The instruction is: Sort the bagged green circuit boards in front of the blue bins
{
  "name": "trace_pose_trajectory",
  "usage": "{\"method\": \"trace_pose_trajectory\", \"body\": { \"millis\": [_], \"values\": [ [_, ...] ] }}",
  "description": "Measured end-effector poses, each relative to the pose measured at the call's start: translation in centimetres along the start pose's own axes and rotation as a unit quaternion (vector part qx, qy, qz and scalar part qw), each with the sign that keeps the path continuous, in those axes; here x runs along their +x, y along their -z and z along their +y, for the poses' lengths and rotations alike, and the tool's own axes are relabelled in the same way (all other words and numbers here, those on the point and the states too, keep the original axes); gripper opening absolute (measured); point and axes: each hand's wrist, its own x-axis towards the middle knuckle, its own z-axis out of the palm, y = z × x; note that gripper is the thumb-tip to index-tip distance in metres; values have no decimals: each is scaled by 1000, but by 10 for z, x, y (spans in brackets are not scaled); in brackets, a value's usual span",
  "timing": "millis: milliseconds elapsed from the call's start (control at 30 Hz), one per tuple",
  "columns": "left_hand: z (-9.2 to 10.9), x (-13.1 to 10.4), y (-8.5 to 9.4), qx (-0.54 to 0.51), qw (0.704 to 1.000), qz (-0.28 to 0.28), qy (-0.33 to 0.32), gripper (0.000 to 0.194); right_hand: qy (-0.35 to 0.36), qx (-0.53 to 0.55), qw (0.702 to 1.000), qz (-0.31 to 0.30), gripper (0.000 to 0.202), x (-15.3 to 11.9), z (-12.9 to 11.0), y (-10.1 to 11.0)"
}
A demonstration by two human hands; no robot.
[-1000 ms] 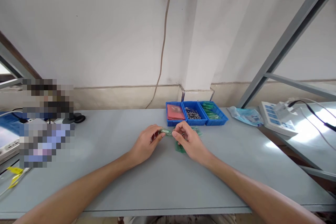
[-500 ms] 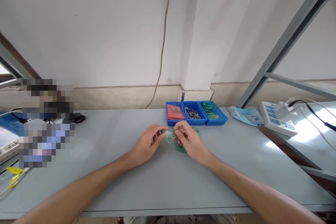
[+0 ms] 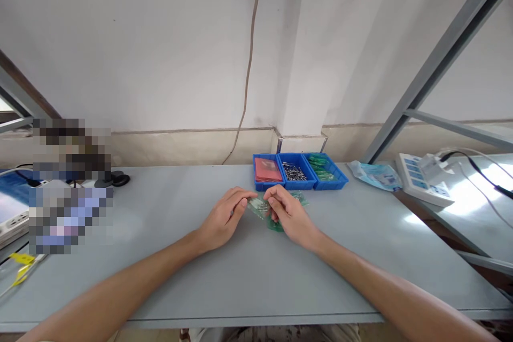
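A small clear, greenish plastic bag [image 3: 257, 206] with several thin metal pieces inside is held between my two hands, just above the table. My left hand [image 3: 223, 220] is closed at the bag's left edge, thumb against forefinger. Thumb and forefinger of my right hand [image 3: 295, 219] pinch its right end, and the other fingers curl under. Green plastic packets [image 3: 276, 226] lie beneath and behind my right hand, partly hidden by it. Beyond the hands are a blue bin of red packets [image 3: 267, 170], one of loose metal pieces [image 3: 294, 172] and one of green packets [image 3: 321, 166].
The grey table [image 3: 240, 283] runs to the wall. At right lie a light-blue plastic packet [image 3: 375, 175] and a white power strip [image 3: 425, 184] with cables. A blurred-out area [image 3: 72, 197], a black round object [image 3: 121, 179] and yellow-tagged cables [image 3: 23, 267] are at left.
The fingers of my left hand have drawn closer together at the bag's left edge, and the bag has tilted slightly. My right hand has hardly moved.
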Motion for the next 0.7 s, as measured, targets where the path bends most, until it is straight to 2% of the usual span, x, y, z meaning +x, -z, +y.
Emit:
{"method": "trace_pose_trajectory", "body": {
  "millis": [233,700],
  "values": [
    [-8,-1,-1,-21,1000,-5,17,58,-11,1,1000,-6,30,1,-1,0],
    [-6,1,-3,-23,999,5,36,55,-19,9,1000,-11,28,0,-2,0]
  ]
}}
